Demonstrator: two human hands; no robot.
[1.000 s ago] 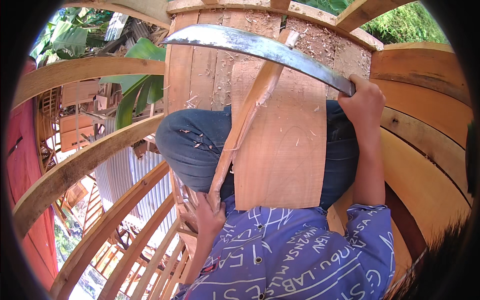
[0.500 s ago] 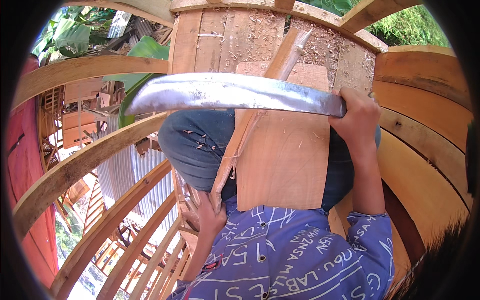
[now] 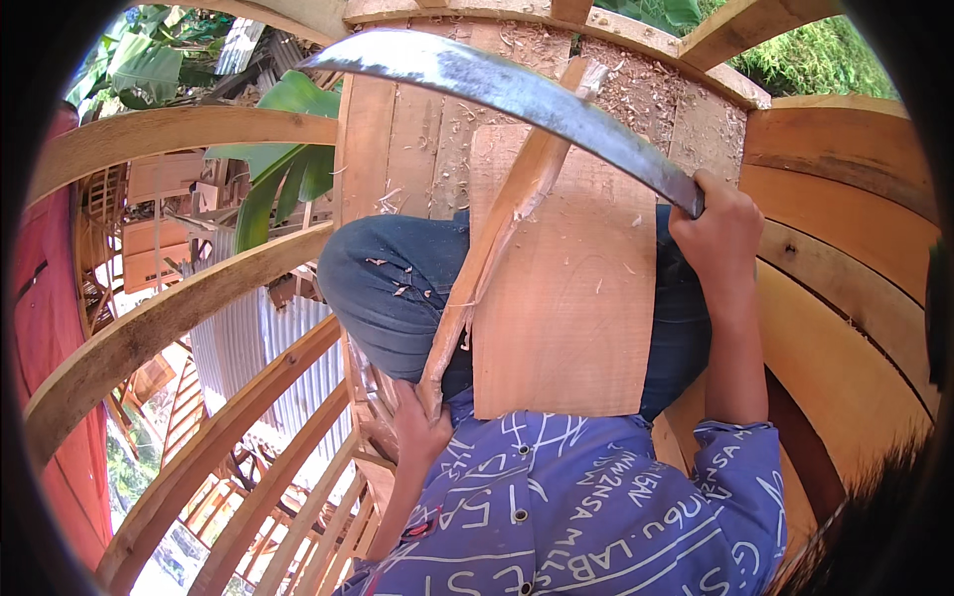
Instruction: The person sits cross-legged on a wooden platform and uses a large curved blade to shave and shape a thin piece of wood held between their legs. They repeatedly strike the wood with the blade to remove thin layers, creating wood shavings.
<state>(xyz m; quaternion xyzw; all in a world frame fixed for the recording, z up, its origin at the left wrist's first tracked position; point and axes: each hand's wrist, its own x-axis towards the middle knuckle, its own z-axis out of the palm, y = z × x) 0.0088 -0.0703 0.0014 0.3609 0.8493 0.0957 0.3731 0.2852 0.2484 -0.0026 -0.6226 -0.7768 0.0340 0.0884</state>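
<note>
Our right hand [image 3: 723, 223] has its fingers wrapped around the handle of the long curved blade [image 3: 497, 87], raised above the wooden strip [image 3: 502, 223]. Our left hand [image 3: 422, 427] pinches the strip's lower end, leaning it along the left edge of the board [image 3: 566, 298] on our lap, curved ribs [image 3: 179, 308] close by.

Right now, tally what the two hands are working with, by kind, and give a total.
Long curved blade, gripped in the right hand: 1
Narrow wood strip, held at its lower end by the left hand: 1
Flat wooden board resting on the lap: 1
Total: 3
</note>
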